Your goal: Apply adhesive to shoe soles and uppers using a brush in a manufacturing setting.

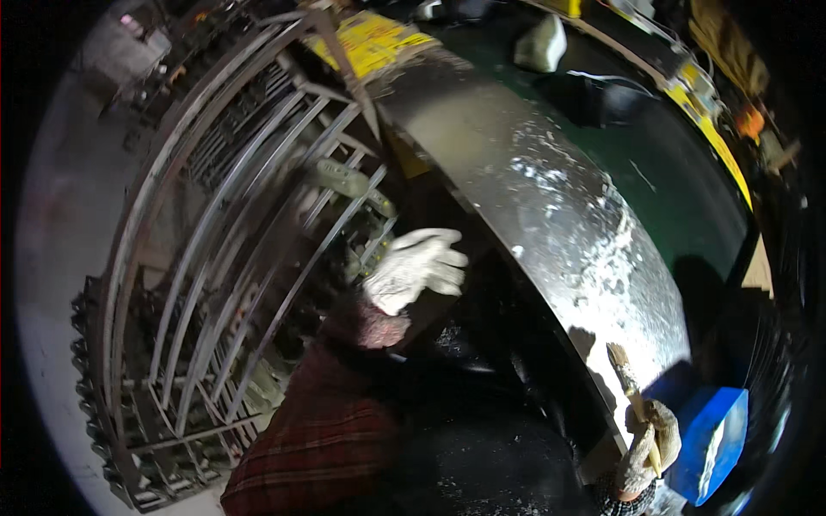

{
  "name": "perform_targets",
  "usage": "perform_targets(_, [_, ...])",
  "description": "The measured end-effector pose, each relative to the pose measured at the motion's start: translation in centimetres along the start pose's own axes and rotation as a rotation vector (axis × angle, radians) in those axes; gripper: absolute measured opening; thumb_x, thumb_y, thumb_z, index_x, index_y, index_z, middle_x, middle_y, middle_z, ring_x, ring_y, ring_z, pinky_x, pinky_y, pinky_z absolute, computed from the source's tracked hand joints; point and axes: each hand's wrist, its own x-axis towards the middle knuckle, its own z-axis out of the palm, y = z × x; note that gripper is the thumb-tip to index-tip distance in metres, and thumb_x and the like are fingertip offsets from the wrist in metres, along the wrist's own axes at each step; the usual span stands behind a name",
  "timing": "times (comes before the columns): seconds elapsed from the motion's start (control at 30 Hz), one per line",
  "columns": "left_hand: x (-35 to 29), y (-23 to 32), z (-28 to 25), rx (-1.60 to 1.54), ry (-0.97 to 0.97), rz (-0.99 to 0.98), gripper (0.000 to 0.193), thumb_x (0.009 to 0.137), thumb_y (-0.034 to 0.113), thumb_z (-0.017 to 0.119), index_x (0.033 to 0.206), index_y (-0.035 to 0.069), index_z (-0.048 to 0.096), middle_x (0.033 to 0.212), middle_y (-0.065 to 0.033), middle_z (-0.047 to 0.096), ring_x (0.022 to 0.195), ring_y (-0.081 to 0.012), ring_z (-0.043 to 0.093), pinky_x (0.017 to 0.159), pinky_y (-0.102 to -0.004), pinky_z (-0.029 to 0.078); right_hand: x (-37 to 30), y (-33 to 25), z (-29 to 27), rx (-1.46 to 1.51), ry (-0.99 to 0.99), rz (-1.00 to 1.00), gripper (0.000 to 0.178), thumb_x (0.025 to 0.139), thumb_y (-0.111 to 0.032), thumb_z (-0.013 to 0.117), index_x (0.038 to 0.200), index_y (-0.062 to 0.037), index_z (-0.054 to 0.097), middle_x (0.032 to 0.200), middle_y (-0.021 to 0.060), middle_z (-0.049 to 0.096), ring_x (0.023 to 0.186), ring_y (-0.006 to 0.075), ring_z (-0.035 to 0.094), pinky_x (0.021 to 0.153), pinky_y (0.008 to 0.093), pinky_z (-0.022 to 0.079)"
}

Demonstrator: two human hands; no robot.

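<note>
My left hand (417, 267), in a white work glove, is held over the dark gap between a metal rack and a metal table. Its fingers are apart and it holds nothing. Low on the right, my right hand (651, 439), also gloved, is closed around the handle of a brush (623, 368), bristles pointing away from me above the metal tabletop (559, 232). White smears cover much of that surface. Beside the right hand stands a blue container (718, 443) with white residue on it.
On the left is a rack of metal bars (224, 224) with several elongated grey-green pieces (342, 178), partly blurred. Past the tabletop runs a dark green surface (662, 189) holding a pale block-like thing (542, 43). Yellow tape (366, 41) marks the far end.
</note>
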Motion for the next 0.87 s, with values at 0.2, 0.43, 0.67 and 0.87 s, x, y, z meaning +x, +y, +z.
perform_targets(0.2, [2.0,0.9,-22.7,-0.186,0.499,0.571,0.023,0.091,0.026,0.064,0.102,0.006,0.060,0.086,-0.0115,0.064,0.070,-0.0246,0.062,0.063,-0.0407,0.055,0.7,-4.1,2.4,-0.046,0.000,0.052,0.031,0.093,-0.019,0.054,0.109,0.0079,0.057,0.078,0.0111,0.063,0.067,0.0139,0.059,0.064,0.0248,0.047])
perform_targets(0.43, [12.2,7.2,-21.2,-0.420,0.577,0.225,0.032,0.086,0.033,0.068,0.104,0.009,0.060,0.092,-0.0077,0.062,0.081,-0.0237,0.061,0.072,-0.0405,0.054,0.9,-6.4,2.2,-0.320,0.080,-0.101,0.022,0.086,-0.019,0.066,0.092,0.0023,0.064,0.076,0.0123,0.067,0.066,0.0218,0.066,0.062,0.0309,0.052])
perform_targets(0.67, [11.5,5.3,-25.2,-0.549,0.457,0.236,0.040,0.084,0.038,0.067,0.110,0.008,0.059,0.105,-0.0080,0.062,0.094,-0.0240,0.061,0.080,-0.0405,0.054,-0.9,-6.6,1.0,-0.368,0.127,-0.190,0.026,0.085,-0.026,0.069,0.094,-0.0010,0.067,0.080,0.0131,0.069,0.070,0.0252,0.067,0.066,0.0332,0.054])
perform_targets(0.87, [-0.8,1.8,-17.3,-0.642,0.247,0.115,0.057,0.080,0.047,0.069,0.129,0.020,0.054,0.122,-0.0061,0.061,0.109,-0.0223,0.059,0.085,-0.0467,0.053,-0.6,-6.4,0.1,-0.392,0.088,-0.277,0.023,0.083,-0.021,0.072,0.097,-0.0039,0.065,0.076,0.0131,0.064,0.068,0.0292,0.064,0.062,0.0364,0.053])
